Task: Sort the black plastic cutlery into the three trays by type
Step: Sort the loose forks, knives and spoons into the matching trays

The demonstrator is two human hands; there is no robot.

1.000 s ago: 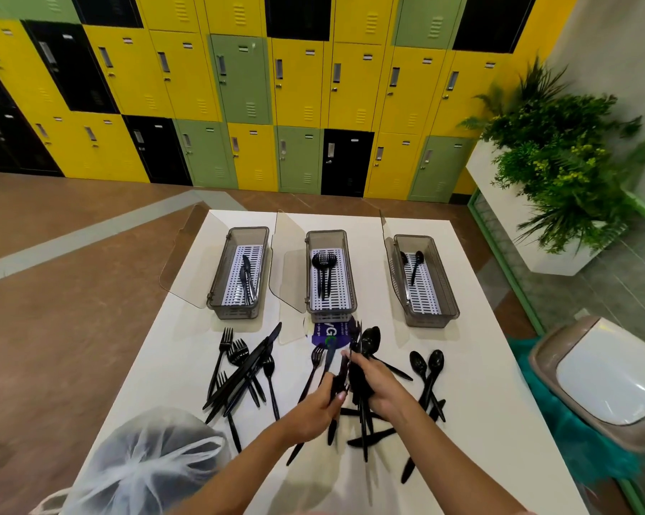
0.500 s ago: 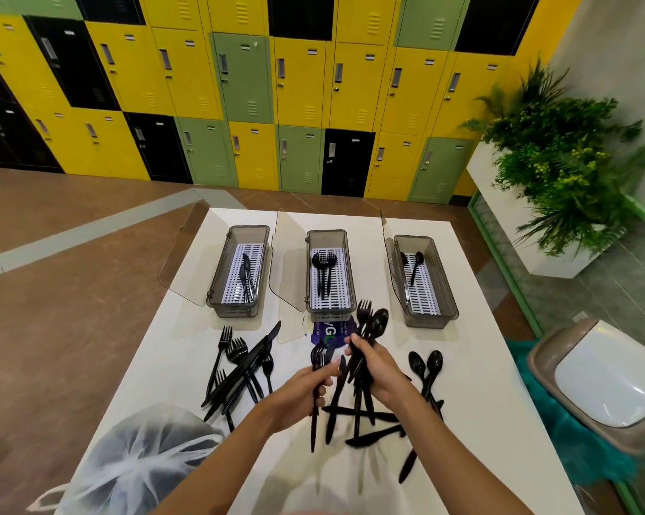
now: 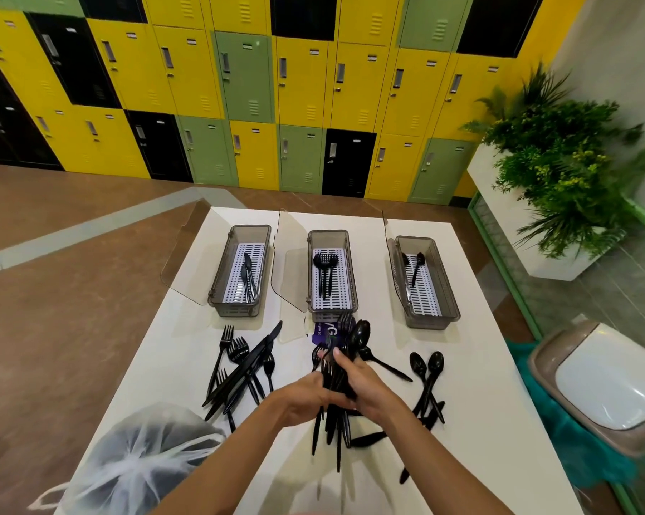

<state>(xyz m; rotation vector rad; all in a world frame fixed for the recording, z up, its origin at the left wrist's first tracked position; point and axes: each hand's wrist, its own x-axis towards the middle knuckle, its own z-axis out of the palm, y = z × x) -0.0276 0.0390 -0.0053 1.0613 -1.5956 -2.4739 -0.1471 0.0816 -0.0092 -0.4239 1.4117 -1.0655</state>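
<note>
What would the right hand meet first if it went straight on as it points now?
Probably the purple packet in front of the middle tray. The right hand, gripping a bundle of cutlery, points forward and left; height is unclear, so it might pass over.

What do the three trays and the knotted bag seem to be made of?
Trays: probably hard plastic, smoky and translucent at the walls, with smooth rims. Their white slotted inserts look plastic too. Bag: likely thin plastic film, cloudy white, creased and knotted.
</note>
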